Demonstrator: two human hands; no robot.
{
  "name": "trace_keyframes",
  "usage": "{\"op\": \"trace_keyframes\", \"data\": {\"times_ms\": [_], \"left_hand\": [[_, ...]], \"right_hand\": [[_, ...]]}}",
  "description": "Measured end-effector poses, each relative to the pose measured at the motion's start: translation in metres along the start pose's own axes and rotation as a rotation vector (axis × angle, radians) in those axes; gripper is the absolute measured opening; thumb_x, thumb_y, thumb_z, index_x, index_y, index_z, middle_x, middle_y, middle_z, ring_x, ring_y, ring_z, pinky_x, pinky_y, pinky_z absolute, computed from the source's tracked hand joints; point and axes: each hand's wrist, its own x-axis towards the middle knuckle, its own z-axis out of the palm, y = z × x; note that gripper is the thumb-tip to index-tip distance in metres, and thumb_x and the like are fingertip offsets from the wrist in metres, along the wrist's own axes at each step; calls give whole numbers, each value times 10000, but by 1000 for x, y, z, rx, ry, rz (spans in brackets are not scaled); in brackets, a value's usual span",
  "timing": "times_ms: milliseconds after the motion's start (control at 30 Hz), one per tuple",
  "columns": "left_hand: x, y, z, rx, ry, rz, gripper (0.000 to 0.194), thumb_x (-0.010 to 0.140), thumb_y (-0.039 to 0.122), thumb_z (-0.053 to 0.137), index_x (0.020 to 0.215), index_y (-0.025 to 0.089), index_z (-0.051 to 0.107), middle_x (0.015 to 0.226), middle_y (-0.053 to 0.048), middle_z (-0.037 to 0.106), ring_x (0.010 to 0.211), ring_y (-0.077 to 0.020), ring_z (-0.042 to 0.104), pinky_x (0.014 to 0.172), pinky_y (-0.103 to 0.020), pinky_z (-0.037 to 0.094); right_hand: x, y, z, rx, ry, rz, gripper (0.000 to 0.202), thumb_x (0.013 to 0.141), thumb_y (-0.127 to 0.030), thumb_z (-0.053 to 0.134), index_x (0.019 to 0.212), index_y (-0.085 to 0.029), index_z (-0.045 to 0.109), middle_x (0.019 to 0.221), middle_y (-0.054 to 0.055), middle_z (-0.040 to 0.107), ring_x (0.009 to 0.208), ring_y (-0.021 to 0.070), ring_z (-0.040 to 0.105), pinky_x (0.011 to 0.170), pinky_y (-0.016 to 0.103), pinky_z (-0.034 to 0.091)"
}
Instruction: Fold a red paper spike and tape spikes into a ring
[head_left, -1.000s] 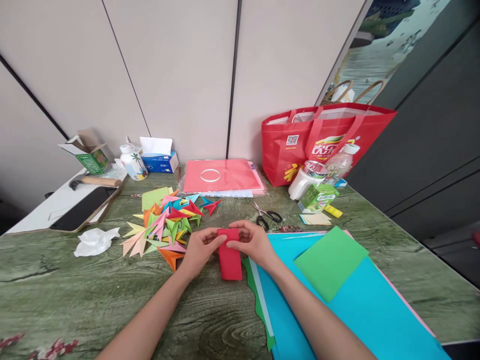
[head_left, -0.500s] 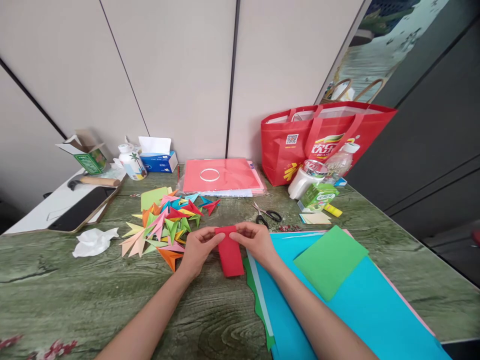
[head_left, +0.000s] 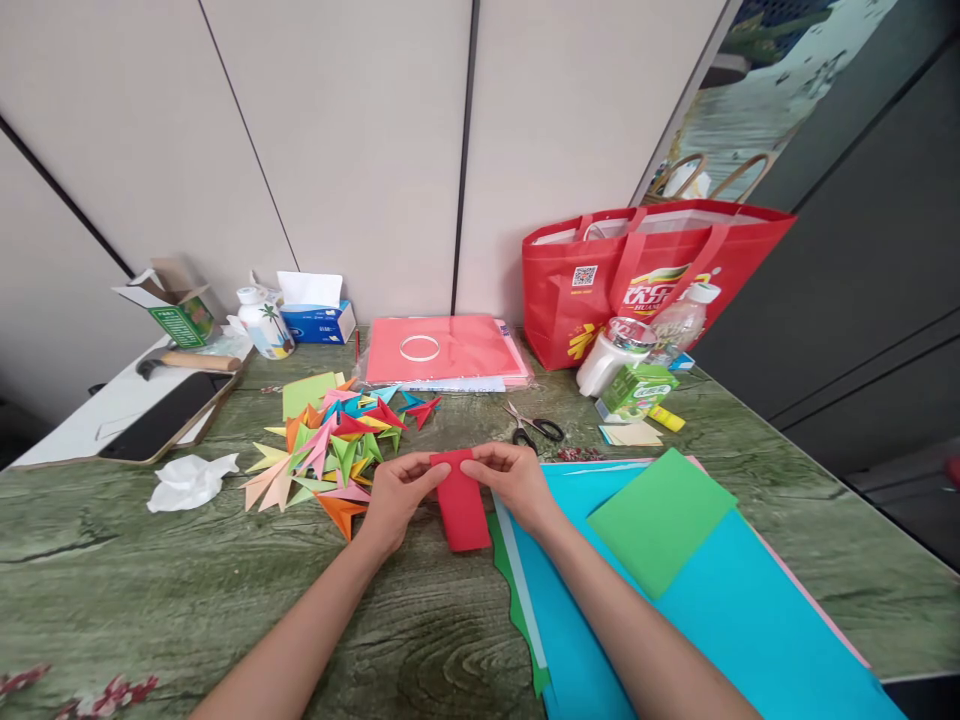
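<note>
A narrow folded strip of red paper [head_left: 463, 512] is held between my two hands, its long side pointing toward me. My left hand [head_left: 397, 498] pinches its far left corner with thumb and fingers. At the far right corner, my right hand [head_left: 517, 482] grips it the same way. Left of my left hand lies a pile of folded multicoloured paper pieces [head_left: 330, 445]. Large blue sheets [head_left: 720, 610] lie under my right forearm, with a green square [head_left: 664, 520] on top. Black-handled scissors [head_left: 534, 426] rest just beyond my right hand.
A crumpled tissue [head_left: 191, 482], a hammer [head_left: 191, 361] and a dark phone [head_left: 161, 415] are at the left. Along the back stand a tissue box [head_left: 319, 323], a pack of red paper [head_left: 450, 350] and a red bag [head_left: 570, 315]. A jar [head_left: 607, 362] stands before the bag.
</note>
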Motion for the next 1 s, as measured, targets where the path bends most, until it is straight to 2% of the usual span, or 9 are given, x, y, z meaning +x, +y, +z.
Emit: {"op": "trace_keyframes", "data": {"times_ms": [367, 500, 667, 833, 900, 1000], "left_hand": [[0, 1, 2, -15, 5, -26, 177, 621, 272, 731, 730, 137, 694, 682, -19, 688, 586, -115, 583, 557, -202, 464], [-1, 3, 3, -13, -32, -69, 193, 657, 317, 699, 727, 138, 689, 661, -20, 679, 584, -124, 585, 567, -221, 480], [-1, 1, 3, -1, -23, -64, 223, 650, 341, 697, 602, 126, 661, 561, -9, 634, 517, -122, 558, 518, -235, 486], [-1, -1, 2, 29, 34, -22, 258, 618, 338, 720, 516, 123, 621, 494, 6, 596, 456, -102, 517, 467, -214, 458], [-2, -1, 2, 16, 9, -46, 259, 628, 357, 712, 547, 123, 635, 523, 1, 612, 479, -108, 533, 489, -221, 466], [-3, 0, 4, -20, -119, -159, 284, 654, 401, 686, 708, 122, 690, 627, -31, 665, 551, -137, 584, 538, -248, 486]], "right_hand": [[-1, 0, 0, -6, -7, 16, 229, 522, -346, 773, 625, -173, 663, 588, -4, 670, 508, 121, 568, 525, 248, 463], [-1, 1, -1, -20, -9, -9, 222, 539, -348, 766, 620, -172, 658, 577, -7, 661, 496, 115, 555, 515, 243, 448], [-2, -1, -2, -68, -25, -21, 203, 555, -334, 759, 612, -172, 652, 568, -11, 650, 487, 111, 544, 501, 236, 434], [-2, -2, -2, -93, -55, -19, 205, 564, -339, 750, 592, -162, 650, 537, -13, 634, 461, 99, 525, 471, 224, 423], [-2, -2, -2, -80, -32, -21, 214, 551, -344, 757, 585, -165, 645, 534, -15, 632, 456, 98, 521, 467, 225, 424], [-2, -2, -1, -53, 39, -14, 235, 528, -367, 765, 581, -174, 642, 535, -16, 634, 458, 106, 524, 468, 235, 431]]}}
